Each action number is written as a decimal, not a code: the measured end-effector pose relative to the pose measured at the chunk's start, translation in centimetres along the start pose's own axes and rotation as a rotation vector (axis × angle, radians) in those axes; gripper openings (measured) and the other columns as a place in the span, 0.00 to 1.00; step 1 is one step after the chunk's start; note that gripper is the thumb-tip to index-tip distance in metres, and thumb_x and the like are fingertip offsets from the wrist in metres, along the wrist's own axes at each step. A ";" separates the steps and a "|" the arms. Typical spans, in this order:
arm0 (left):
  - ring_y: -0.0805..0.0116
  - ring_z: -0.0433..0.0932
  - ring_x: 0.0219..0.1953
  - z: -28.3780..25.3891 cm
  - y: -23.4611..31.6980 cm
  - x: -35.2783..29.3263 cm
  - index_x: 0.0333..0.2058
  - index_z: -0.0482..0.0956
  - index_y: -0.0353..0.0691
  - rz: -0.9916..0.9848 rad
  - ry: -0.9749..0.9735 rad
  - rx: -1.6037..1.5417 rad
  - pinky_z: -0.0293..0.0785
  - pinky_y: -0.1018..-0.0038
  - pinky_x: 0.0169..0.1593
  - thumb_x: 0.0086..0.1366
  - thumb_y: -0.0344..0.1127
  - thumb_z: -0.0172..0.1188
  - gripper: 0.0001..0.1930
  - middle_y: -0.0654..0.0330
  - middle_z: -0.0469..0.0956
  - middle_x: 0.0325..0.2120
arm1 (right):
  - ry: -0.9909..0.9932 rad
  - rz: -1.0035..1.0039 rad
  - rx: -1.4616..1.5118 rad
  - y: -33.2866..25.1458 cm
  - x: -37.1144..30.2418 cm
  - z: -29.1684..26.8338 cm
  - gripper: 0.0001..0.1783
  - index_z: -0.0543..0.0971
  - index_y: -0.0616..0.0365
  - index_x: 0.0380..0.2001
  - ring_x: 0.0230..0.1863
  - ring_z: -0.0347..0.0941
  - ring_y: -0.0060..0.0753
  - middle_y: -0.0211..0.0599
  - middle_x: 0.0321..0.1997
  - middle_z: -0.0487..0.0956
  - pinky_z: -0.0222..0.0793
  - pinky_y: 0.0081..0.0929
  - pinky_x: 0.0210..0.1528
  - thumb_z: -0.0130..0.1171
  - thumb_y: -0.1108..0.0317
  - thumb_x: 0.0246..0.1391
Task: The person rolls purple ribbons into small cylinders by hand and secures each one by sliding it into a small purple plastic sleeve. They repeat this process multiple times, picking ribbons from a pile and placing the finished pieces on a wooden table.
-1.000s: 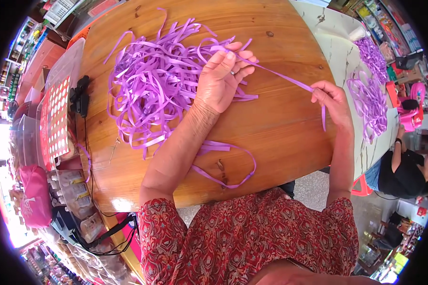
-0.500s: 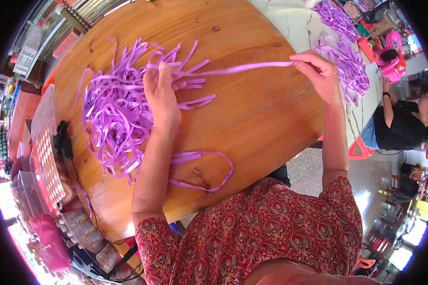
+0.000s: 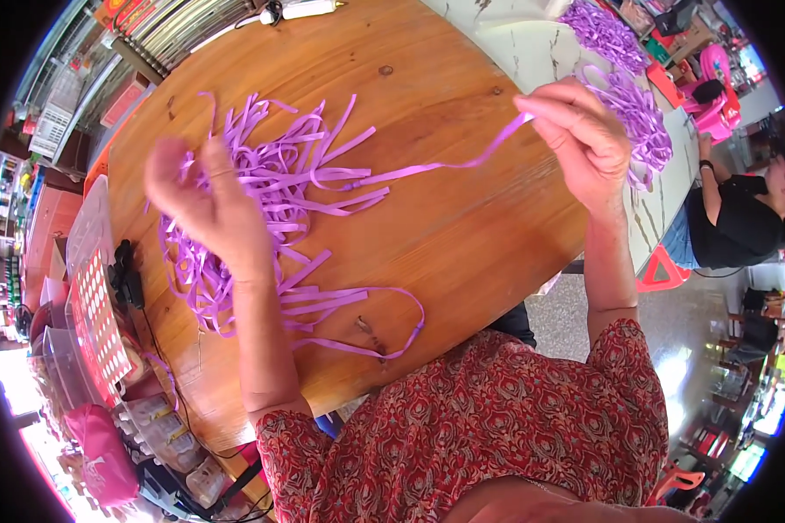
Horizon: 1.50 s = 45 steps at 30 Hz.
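A tangled heap of purple ribbons (image 3: 292,161) lies on the wooden table (image 3: 471,244). My left hand (image 3: 205,205) is over the heap's left side, smeared by motion, its fingers apart and no ribbon visibly gripped. Out to the right, my right hand (image 3: 589,148) pinches the end of one purple ribbon (image 3: 440,166) between thumb and fingers. That ribbon runs slackly back to the heap, with a small darker purple knot or bead near the heap. A separate ribbon loop (image 3: 419,305) curves toward the table's near edge.
More purple ribbons (image 3: 641,122) are piled on a white marbled table (image 3: 545,52) at the right. A person in black (image 3: 733,222) sits beyond it. Along the left stand clear plastic boxes (image 3: 161,427), a pink pouch (image 3: 103,453) and a black cable (image 3: 131,275).
My left hand has let go of the stretched ribbon and moved left over the heap. The ribbon in my right hand has gone from taut to sagging.
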State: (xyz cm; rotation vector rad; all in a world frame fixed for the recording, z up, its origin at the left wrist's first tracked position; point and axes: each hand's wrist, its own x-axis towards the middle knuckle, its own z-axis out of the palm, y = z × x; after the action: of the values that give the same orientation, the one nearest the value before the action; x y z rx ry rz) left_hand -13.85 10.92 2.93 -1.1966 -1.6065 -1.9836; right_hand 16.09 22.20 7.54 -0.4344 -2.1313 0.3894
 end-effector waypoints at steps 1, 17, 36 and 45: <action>0.70 0.69 0.42 0.5 1.3 -0.5 0.44 0.69 0.36 -0.009 -0.162 -0.104 0.66 0.74 0.48 0.60 0.25 0.56 0.13 0.61 0.70 0.41 | -0.059 -0.004 0.063 -0.4 0.3 0.6 0.13 0.81 0.62 0.36 0.31 0.70 0.27 0.35 0.32 0.76 0.65 0.19 0.31 0.59 0.83 0.44; 0.83 0.71 0.27 0.5 5.5 -3.2 0.37 0.79 0.38 -0.879 -0.644 -0.892 0.67 0.85 0.29 0.60 0.32 0.60 0.07 0.70 0.75 0.25 | -0.041 -0.378 0.136 -3.7 3.3 8.8 0.13 0.80 0.64 0.37 0.34 0.71 0.34 0.38 0.35 0.77 0.68 0.24 0.35 0.59 0.81 0.43; 0.79 0.76 0.33 1.2 4.1 -3.9 0.32 0.82 0.41 -0.973 -0.496 -0.818 0.72 0.82 0.33 0.53 0.25 0.65 0.07 0.64 0.80 0.31 | -0.008 0.049 0.435 -1.2 2.3 6.9 0.13 0.78 0.66 0.41 0.42 0.72 0.27 0.39 0.40 0.77 0.67 0.20 0.43 0.55 0.81 0.51; 0.77 0.76 0.33 0.9 4.7 -3.5 0.33 0.82 0.40 -0.947 -0.521 -0.874 0.74 0.81 0.33 0.54 0.25 0.64 0.07 0.62 0.80 0.31 | -0.175 -0.155 0.292 -1.0 2.3 8.2 0.16 0.79 0.62 0.41 0.37 0.74 0.33 0.38 0.38 0.79 0.67 0.25 0.37 0.61 0.77 0.44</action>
State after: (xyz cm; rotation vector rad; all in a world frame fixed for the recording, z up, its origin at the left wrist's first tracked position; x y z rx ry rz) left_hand -8.11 9.38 3.30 -1.4605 -1.7715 -3.4580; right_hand 7.86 21.45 5.14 -0.0691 -2.2125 0.6577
